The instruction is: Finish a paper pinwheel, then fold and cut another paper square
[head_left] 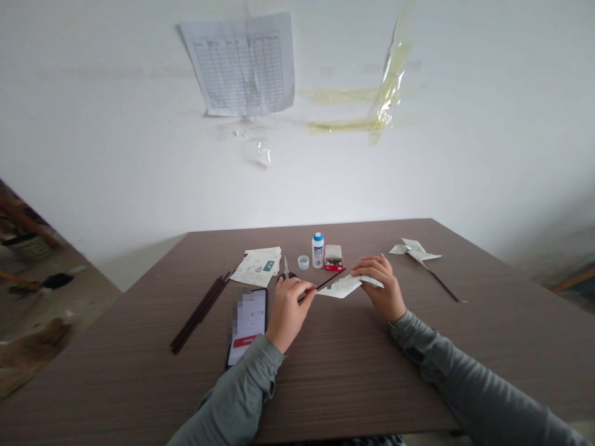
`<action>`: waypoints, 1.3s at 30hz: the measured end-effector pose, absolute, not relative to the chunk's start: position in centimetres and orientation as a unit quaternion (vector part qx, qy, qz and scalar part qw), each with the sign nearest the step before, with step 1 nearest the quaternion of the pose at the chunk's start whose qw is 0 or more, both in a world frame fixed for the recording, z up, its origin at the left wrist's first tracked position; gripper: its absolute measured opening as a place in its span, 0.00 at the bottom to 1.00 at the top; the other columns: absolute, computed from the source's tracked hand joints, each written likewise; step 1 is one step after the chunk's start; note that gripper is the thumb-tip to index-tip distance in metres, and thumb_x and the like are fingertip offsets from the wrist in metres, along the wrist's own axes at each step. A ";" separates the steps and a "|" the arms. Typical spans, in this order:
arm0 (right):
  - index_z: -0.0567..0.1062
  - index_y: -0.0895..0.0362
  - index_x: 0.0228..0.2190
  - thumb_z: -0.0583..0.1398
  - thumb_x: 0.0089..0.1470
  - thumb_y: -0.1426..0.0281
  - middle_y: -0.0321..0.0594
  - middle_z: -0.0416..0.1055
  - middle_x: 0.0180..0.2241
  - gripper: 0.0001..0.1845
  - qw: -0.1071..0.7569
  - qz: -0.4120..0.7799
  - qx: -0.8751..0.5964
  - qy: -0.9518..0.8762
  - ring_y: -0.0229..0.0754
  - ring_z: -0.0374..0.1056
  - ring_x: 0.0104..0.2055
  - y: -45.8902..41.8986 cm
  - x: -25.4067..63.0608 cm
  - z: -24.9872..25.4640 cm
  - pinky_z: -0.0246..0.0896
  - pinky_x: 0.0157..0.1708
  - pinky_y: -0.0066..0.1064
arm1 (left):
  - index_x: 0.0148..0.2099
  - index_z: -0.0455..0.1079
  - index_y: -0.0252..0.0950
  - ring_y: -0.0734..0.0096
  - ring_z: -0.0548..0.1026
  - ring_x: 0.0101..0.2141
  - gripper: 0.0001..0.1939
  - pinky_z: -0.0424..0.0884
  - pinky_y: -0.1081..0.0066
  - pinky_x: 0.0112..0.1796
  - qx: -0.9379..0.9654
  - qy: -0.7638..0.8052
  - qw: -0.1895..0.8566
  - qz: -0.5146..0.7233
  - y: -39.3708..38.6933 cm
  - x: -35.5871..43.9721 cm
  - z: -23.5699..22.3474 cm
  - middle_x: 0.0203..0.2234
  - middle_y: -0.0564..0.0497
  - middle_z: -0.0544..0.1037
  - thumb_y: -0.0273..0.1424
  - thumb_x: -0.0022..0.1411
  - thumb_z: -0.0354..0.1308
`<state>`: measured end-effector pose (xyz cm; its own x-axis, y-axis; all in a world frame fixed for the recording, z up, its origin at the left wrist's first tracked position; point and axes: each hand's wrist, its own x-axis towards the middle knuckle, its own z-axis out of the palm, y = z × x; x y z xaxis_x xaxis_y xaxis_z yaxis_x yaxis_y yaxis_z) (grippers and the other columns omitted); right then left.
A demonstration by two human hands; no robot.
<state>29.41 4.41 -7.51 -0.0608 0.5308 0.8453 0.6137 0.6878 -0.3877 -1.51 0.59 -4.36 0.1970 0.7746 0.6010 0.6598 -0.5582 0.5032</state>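
My left hand (289,310) is closed in a pinch on a thin dark stick (328,282) that slants up to the right. The stick's far end meets a folded white printed paper (344,286) lying on the brown table (334,359). My right hand (383,285) rests on the right side of that paper, fingers curled over its edge and pressing it down. A small box of pins (333,257) and a white glue bottle with a blue cap (318,250) stand just behind the paper.
A phone with a lit screen (248,323) lies by my left wrist. Several dark sticks (199,311) lie to its left. Printed paper sheets (258,266), scissors (286,269) and a small cap (303,262) sit behind. A finished paper pinwheel on a stick (418,254) lies at right.
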 end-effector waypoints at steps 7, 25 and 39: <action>0.95 0.40 0.43 0.68 0.85 0.47 0.43 0.96 0.47 0.19 0.573 -0.015 -0.390 -0.721 0.64 0.86 0.60 4.5 29.6 -7.5 0.66 0.80 0.70 | 0.48 0.95 0.46 0.50 0.92 0.49 0.10 0.83 0.41 0.69 0.775 0.464 0.072 0.423 0.6 -1.5 -4.6 0.43 0.48 0.94 0.23 0.78 0.77; 0.97 0.38 0.46 0.67 0.85 0.44 0.43 0.95 0.45 0.21 0.591 -0.026 -0.385 -0.708 0.64 0.87 0.57 4.6 29.4 -7.7 0.70 0.76 0.70 | 0.48 0.96 0.47 0.50 0.93 0.48 0.11 0.83 0.36 0.71 0.780 0.446 0.043 0.438 0.6 -1.3 -5.0 0.42 0.50 0.95 0.23 0.79 0.78; 0.97 0.39 0.44 0.68 0.83 0.46 0.44 0.94 0.43 0.20 0.568 -0.012 -0.411 -0.713 0.65 0.86 0.56 4.3 29.4 -7.3 0.72 0.74 0.71 | 0.50 0.97 0.48 0.51 0.94 0.49 0.09 0.84 0.36 0.71 0.780 0.452 0.052 0.429 0.6 -1.4 -4.8 0.43 0.48 0.96 0.26 0.81 0.78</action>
